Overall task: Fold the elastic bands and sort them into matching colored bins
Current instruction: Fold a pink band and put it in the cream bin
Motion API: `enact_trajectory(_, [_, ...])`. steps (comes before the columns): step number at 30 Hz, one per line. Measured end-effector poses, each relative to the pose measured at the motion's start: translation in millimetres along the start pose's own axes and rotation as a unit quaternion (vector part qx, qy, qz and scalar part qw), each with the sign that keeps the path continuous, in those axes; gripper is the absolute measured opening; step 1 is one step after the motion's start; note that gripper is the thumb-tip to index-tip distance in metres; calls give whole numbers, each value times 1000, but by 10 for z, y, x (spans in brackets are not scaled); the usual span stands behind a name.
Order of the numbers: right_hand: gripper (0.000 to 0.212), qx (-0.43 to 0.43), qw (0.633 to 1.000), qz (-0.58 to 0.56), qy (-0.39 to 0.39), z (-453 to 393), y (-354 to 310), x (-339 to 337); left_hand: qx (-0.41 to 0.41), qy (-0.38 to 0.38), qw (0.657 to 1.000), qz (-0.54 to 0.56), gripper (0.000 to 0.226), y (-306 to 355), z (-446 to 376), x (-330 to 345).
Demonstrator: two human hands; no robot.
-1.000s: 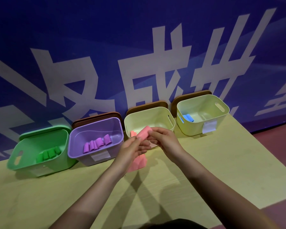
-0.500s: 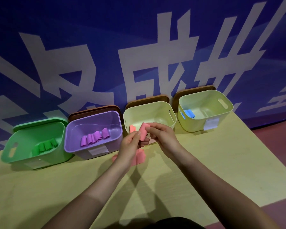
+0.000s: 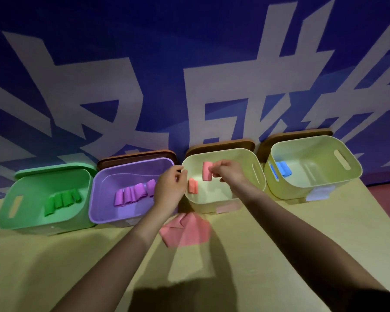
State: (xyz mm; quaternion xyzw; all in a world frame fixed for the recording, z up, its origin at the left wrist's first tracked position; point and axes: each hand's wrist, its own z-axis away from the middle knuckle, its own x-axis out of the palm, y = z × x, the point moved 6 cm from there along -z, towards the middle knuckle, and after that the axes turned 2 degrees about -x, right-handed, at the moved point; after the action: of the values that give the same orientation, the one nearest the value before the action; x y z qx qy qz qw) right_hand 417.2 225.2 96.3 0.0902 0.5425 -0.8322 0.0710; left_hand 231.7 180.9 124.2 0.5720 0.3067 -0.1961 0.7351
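Note:
My right hand (image 3: 229,172) pinches a folded pink band (image 3: 207,171) and holds it over the middle cream bin (image 3: 256,172). Another folded pink band (image 3: 193,185) lies inside that bin at its left wall. My left hand (image 3: 170,188) hovers at the bin's left rim, fingers curled with nothing in them. A pile of unfolded pink bands (image 3: 186,230) lies on the table in front of the bin. The green bin (image 3: 20,212) holds green bands (image 3: 62,200), the purple bin (image 3: 104,208) purple bands (image 3: 134,193), and the right cream bin (image 3: 313,183) a blue band (image 3: 283,168).
Four bins stand in a row against a blue wall with white characters. Brown lids (image 3: 221,145) lean behind three of them. The yellow table (image 3: 257,255) ends at the right, where a reddish floor (image 3: 387,199) shows.
Both hands rose from in front of the bins. My left hand let go of the pink band, and my right hand carried it over the middle cream bin.

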Motion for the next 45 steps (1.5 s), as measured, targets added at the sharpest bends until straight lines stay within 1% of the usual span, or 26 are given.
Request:
enact_trajectory(1, [1,20,999,38,-2,-186,81,44,3,15,999,-39,28,-65,-105,-6])
enact_trajectory(3, [8,65,990,126,-11,-504,313,150,6,15,995,-94,30,-186,-258,58])
enact_trajectory(5, [15,93,970,225,-21,-717,542,229,-5,4,995,-103,32,-260,-346,144])
enact_trajectory(7, [23,98,948,302,-23,-837,706,280,-8,3,995,-99,31,-278,-396,209])
enact_trajectory(10, [25,99,935,340,-27,-930,806,352,-3,13,995,-96,29,-266,-449,254])
enact_trajectory(14, [19,61,916,388,-80,-1011,780,531,-1,25,996,-89,28,-306,-460,275])
enact_trajectory(16, [19,50,907,408,-92,-1032,792,585,2,33,996,-82,27,-313,-453,277])
enact_trajectory(20, [16,46,909,404,-89,-1072,829,608,8,39,996,-80,27,-332,-453,287])
enact_trajectory(26, [21,-3,897,435,-78,-1065,819,629,6,41,997,-66,27,-345,-452,298])
enact_trajectory(28, [20,-4,895,441,-68,-1051,815,621,7,40,997,-62,27,-342,-448,293])
enact_trajectory(30, [21,3,897,436,-75,-1044,813,622,4,36,997,-63,27,-335,-455,294])
enact_trajectory(34, [20,36,910,399,-105,-1015,842,628,7,30,998,-59,27,-336,-453,282])
enact_trajectory(39, [26,65,924,362,-106,-970,817,520,20,14,998,-54,26,-337,-460,257])
enact_trajectory(42, [24,57,933,341,-104,-893,711,426,24,2,998,-51,27,-342,-449,213])
enact_trajectory(45, [21,18,960,267,-85,-731,485,327,25,3,998,-56,30,-303,-369,114])
